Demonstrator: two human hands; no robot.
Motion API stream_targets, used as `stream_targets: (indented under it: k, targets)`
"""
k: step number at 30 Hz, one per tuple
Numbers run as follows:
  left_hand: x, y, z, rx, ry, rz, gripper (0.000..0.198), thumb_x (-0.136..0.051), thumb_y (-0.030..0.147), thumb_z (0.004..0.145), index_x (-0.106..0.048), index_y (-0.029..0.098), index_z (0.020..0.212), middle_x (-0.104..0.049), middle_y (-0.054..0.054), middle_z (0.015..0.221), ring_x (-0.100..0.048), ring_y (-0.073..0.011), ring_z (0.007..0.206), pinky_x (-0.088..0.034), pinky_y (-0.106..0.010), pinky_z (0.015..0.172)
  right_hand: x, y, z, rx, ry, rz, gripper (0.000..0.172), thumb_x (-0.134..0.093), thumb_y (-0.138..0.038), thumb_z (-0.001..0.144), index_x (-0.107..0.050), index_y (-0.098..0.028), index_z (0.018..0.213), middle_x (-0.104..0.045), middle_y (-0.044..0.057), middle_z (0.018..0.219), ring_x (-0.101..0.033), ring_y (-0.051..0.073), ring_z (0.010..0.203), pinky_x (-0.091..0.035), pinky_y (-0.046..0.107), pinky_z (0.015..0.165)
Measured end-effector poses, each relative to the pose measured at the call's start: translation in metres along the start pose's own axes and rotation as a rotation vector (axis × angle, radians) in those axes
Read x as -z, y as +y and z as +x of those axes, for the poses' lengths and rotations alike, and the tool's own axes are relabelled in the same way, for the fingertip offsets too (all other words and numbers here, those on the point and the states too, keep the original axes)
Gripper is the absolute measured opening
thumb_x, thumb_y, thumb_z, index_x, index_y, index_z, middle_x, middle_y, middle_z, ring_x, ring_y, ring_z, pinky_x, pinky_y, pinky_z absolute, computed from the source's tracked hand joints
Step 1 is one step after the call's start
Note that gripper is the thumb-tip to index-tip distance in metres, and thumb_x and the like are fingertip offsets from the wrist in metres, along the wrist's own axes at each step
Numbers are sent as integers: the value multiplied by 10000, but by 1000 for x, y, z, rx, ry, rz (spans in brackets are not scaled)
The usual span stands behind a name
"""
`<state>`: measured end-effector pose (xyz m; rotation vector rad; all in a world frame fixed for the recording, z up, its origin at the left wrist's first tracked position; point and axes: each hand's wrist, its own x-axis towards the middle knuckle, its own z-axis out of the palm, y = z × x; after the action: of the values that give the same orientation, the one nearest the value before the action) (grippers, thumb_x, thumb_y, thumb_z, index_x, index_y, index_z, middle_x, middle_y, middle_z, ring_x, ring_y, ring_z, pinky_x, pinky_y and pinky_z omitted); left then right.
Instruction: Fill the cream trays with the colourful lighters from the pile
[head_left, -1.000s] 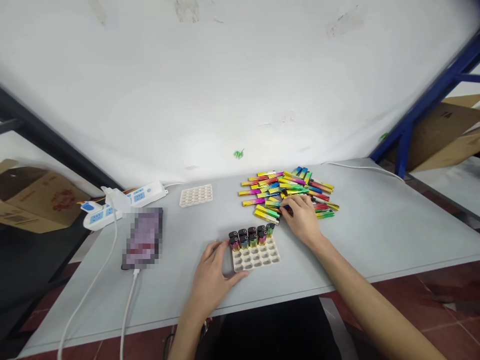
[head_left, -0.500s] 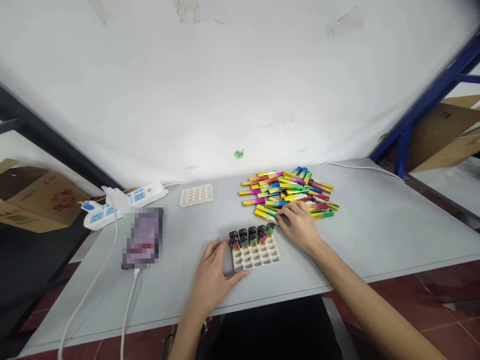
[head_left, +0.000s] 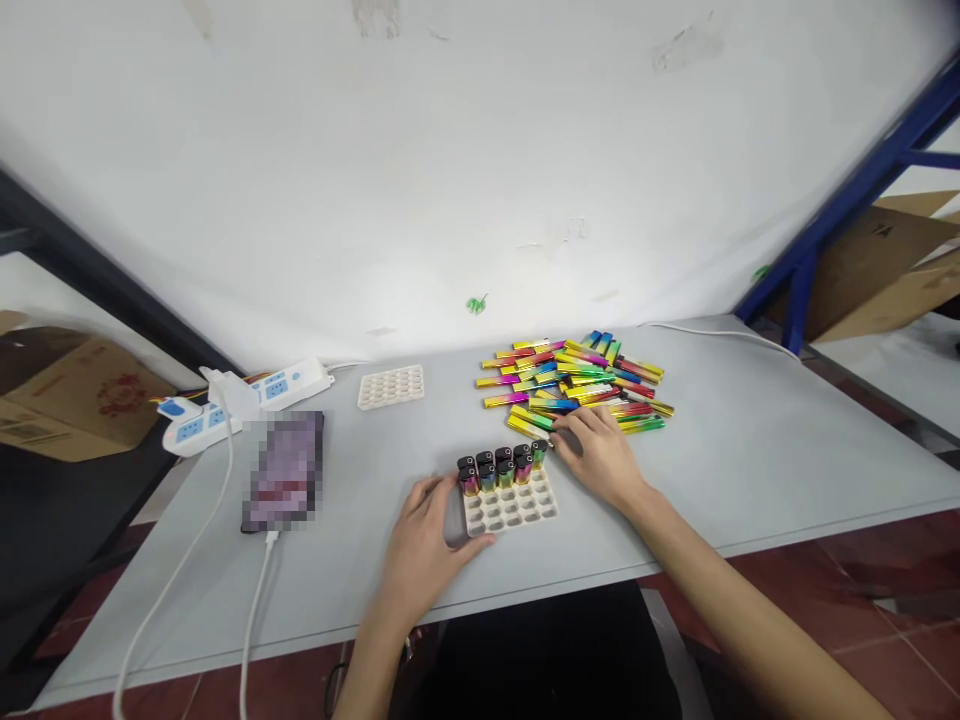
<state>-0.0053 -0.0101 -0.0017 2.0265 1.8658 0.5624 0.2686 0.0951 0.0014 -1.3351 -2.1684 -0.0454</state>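
A white tray point(head_left: 513, 516) with rows of oval holes lies in front of me. Shiny rainbow-coloured lighters with black tops point(head_left: 487, 474) stand upright in its far rows, while the near holes are bare. My left hand point(head_left: 424, 545) grips the tray's left side, its thumb along the front edge and its fingers bent by the far left corner. Behind the tray to the right is a loose pile of metallic lighters point(head_left: 577, 378). At the pile's near edge, my right hand point(head_left: 598, 450) has its fingertips pinched on the end of a lighter point(head_left: 529, 428); its palm side is hidden.
A second white tray point(head_left: 391, 386) lies farther back to the left. A phone point(head_left: 285, 470) on a charging cable and a white power strip point(head_left: 277, 392) occupy the left side. A white wall closes the table's back. Cardboard boxes point(head_left: 881, 265) stand beyond both ends.
The camera view has shifted slightly. Both hands keep nearly the same places by the tray and the pile.
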Motion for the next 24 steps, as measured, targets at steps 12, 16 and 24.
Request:
stream_targets:
  k: [12, 16, 24]
  targets:
    - [-1, 0, 0, -29, 16, -17, 727, -684, 540, 799, -403, 260, 1409, -536, -79, 1360, -451, -305, 1315, -419, -441, 1068, 0, -3, -8, -135, -2, 172, 173, -570, -380, 920, -618, -218, 886, -668, 70, 912, -565, 256, 903, -448, 400, 818]
    - [-1, 0, 0, -29, 9, -19, 741, -673, 553, 804, -393, 251, 1419, -531, -88, 1361, -443, -312, 1317, -418, -453, 1067, 4, -2, -8, -379, 101, 600, 262, -538, -494, 924, -529, -233, 938, -693, 69, 933, -622, 229, 874, -483, 379, 799]
    - [1, 1, -1, -31, 17, -35, 718, -662, 547, 811, -402, 244, 1407, -536, -89, 1328, -476, -306, 1276, -427, -444, 1048, 9, -12, -5, -599, 130, 1058, 369, -466, -616, 923, -474, -252, 990, -389, -76, 577, -374, 120, 449, -307, 245, 402]
